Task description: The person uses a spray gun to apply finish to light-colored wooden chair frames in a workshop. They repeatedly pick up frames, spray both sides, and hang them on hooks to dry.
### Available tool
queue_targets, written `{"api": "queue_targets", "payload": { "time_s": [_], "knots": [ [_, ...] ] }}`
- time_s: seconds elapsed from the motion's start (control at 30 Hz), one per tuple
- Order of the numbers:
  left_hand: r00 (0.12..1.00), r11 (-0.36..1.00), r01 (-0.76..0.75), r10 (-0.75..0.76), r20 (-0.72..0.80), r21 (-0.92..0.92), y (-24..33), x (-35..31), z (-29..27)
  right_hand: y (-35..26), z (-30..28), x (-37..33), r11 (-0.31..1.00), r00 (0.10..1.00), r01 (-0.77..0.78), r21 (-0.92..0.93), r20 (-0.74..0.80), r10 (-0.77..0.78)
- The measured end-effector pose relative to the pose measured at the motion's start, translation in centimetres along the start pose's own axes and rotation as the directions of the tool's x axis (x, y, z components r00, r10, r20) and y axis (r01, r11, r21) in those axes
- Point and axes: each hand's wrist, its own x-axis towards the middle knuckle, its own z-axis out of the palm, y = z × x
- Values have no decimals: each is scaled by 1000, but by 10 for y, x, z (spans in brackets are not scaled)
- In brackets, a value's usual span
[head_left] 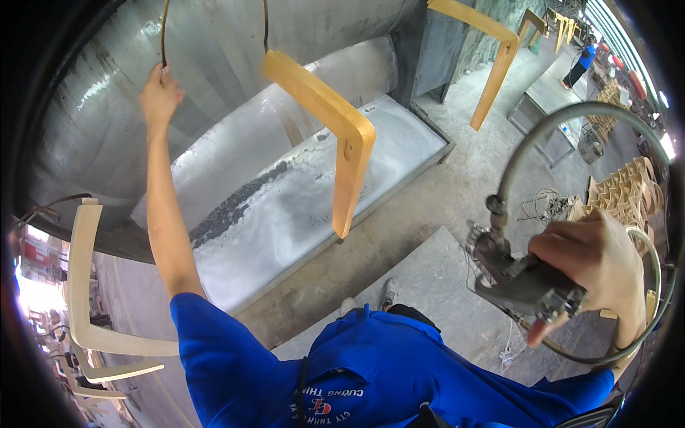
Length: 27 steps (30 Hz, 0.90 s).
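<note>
My left hand is raised at the upper left, its fingers closed on a thin dark hanging wire. To its right an L-shaped wooden piece, coated golden yellow, hangs from another wire. My right hand grips a metal spray gun at the right, apart from the wooden piece. A grey hose loops up from the gun. Whether the trigger is pressed I cannot tell, and no spray shows.
Behind the piece stands a curved metal wall over a trough of foamy whitish liquid. Another yellow piece hangs at upper right. Pale L-shaped pieces hang at left. Stacked wooden parts, a metal table and another person are farther right.
</note>
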Motion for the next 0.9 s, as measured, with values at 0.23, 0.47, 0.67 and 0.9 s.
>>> {"api": "queue_targets", "payload": {
  "time_s": [0.23, 0.47, 0.67, 0.9],
  "knots": [
    [920, 807, -368, 389, -53, -462, 144, 34, 26, 39, 24, -40, 954, 960, 67, 291, -280, 18],
    [945, 764, -289, 325, -42, -576, 314, 36, -7, 82, 34, -57, 826, 750, -296, 479, -419, 512],
    [941, 714, -219, 336, 51, -666, 345, 26, -5, 99, 51, -59, 519, 620, -455, 724, -162, 768],
    [889, 599, -128, 422, 176, -791, 342, 37, -8, 171, 50, -46, 725, 542, -210, 656, -539, 645]
  ]
}}
